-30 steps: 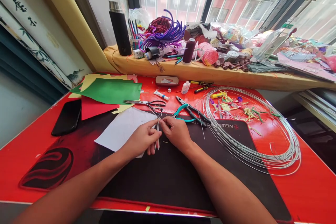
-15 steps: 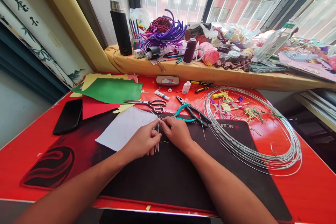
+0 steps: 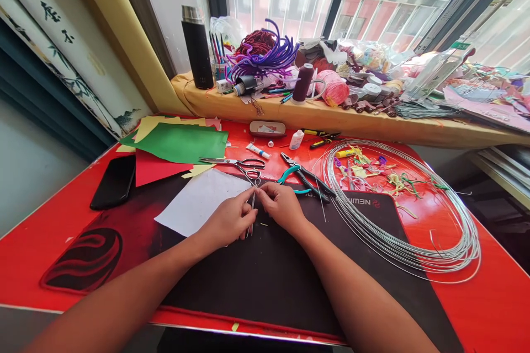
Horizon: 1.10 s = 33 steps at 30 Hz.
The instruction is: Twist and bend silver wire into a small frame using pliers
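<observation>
Above the dark mat, my left hand [image 3: 232, 214] is closed around a small piece of bent silvery wire [image 3: 250, 220], whose thin ends hang below the fingers. My right hand [image 3: 278, 202] pinches the upper part of the same wire, its fingertips meeting those of my left. A small loop of wire shows just above the fingertips. Under and left of my left hand lies a sheet of white paper [image 3: 199, 198]. Pliers with teal-and-black handles [image 3: 306, 179] rest right beside my right hand. Scissors [image 3: 244, 164] lie just beyond both hands.
A large coil of wire [image 3: 464, 237] lies at the right, around yarn scraps [image 3: 368, 171]. A phone [image 3: 112, 182] and coloured paper [image 3: 182, 143] are at the left. A glue tube [image 3: 257, 150] and small bottle [image 3: 296, 139] stand farther back, before the crowded windowsill [image 3: 223, 102].
The view has shifted slightly, so everything appears a little to the right. Both hands keep their hold on the wire, with only slight finger movement.
</observation>
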Motion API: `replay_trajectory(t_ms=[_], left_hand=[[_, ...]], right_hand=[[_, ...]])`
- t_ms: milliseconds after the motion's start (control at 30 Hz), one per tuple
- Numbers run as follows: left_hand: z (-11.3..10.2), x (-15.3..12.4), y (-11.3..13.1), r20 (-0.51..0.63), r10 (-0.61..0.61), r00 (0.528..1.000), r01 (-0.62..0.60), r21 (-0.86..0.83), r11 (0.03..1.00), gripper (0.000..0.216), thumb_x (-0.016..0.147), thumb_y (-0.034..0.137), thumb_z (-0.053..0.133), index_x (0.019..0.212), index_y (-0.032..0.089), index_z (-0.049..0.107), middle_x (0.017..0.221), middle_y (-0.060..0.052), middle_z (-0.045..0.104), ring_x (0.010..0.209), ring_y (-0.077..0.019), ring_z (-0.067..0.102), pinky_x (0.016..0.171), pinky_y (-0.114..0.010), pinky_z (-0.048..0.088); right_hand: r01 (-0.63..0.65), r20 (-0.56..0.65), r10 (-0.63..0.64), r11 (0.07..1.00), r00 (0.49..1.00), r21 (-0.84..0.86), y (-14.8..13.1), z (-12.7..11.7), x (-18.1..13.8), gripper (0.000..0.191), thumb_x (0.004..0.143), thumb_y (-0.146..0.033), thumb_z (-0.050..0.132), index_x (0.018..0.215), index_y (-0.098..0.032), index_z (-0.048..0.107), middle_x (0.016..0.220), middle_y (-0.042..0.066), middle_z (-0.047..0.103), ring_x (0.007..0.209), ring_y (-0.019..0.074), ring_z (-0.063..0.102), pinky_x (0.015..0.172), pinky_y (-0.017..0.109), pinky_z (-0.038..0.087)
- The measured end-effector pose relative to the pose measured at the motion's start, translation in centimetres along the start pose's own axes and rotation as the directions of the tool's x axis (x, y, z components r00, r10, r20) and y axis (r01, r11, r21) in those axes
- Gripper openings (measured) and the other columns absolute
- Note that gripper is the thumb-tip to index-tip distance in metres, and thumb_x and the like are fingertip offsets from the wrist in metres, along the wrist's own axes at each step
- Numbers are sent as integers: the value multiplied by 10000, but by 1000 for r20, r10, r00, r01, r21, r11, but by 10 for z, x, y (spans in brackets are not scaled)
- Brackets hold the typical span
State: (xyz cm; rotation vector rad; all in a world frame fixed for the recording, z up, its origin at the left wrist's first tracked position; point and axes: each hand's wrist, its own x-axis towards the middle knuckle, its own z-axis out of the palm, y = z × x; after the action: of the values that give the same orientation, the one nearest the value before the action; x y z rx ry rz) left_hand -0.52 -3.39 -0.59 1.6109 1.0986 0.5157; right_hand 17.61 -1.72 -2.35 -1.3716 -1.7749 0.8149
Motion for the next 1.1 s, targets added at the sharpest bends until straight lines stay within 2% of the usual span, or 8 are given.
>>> replay_trajectory(t_ms=[200,400,500,600,700,800,1000,1100], left_hand=[[-3,2,0,-35,-45,998,42,-102,994,761,925,332,588,1618,155,328,578,64,650,406,-144,582,382,-208,411],[-3,3,-3,-46,-51,998,47,-69,997,741,937,335,564,1615,143,335,584,62,648,415,-153,587,389,-223,417],[-1,1,-2,-23,-36,999,36,4,999,730,948,324,537,1618,131,321,600,53,666,429,-161,598,420,-241,422],[1,-2,1,-45,18,999,-11,160,987,684,962,308,510,1600,112,357,599,43,670,460,-176,609,505,-273,435],[1,-4,3,-79,91,993,-57,357,932,636,968,289,495,1565,82,416,617,10,676,544,-210,632,578,-306,407],[0,-4,2,-71,120,990,-73,473,878,604,969,281,482,1542,90,447,682,-20,696,630,-231,644,602,-319,365],[-1,-4,-1,-28,114,993,-84,510,856,615,957,260,474,1542,78,416,702,-8,691,641,-225,623,611,-327,342],[0,-3,-1,-40,135,990,-97,507,857,587,948,249,481,1511,86,452,696,-7,681,646,-218,621,609,-323,345]], right_hand=[[-23,18,21,995,1000,101,-2,-2,-1,246,982,-376,584,909,-205,746,619,-10,688,489,138,554,500,246,411],[28,-7,-28,1000,1000,12,0,0,-1,185,970,-296,610,935,-205,767,732,6,741,620,155,632,582,251,414],[61,-7,-62,996,998,-65,1,0,-1,166,963,-247,621,916,-202,774,774,11,759,675,160,654,621,254,409],[73,9,-72,989,997,-125,-1,-1,-2,154,961,-225,631,930,-201,780,764,12,764,674,166,664,634,260,406],[88,31,-85,986,996,-144,-2,-3,-2,148,963,-212,637,948,-205,784,795,18,781,704,175,690,653,260,420],[102,55,-95,985,994,-141,-3,-4,-1,150,963,-190,639,956,-208,788,846,24,799,746,182,712,680,257,440],[108,58,-102,987,993,-115,-1,-5,-1,157,956,-166,646,967,-217,794,884,26,813,781,193,733,707,259,470],[112,53,-107,987,993,-115,0,-4,-1,156,953,-161,646,963,-217,792,878,28,812,781,199,735,710,265,473]])
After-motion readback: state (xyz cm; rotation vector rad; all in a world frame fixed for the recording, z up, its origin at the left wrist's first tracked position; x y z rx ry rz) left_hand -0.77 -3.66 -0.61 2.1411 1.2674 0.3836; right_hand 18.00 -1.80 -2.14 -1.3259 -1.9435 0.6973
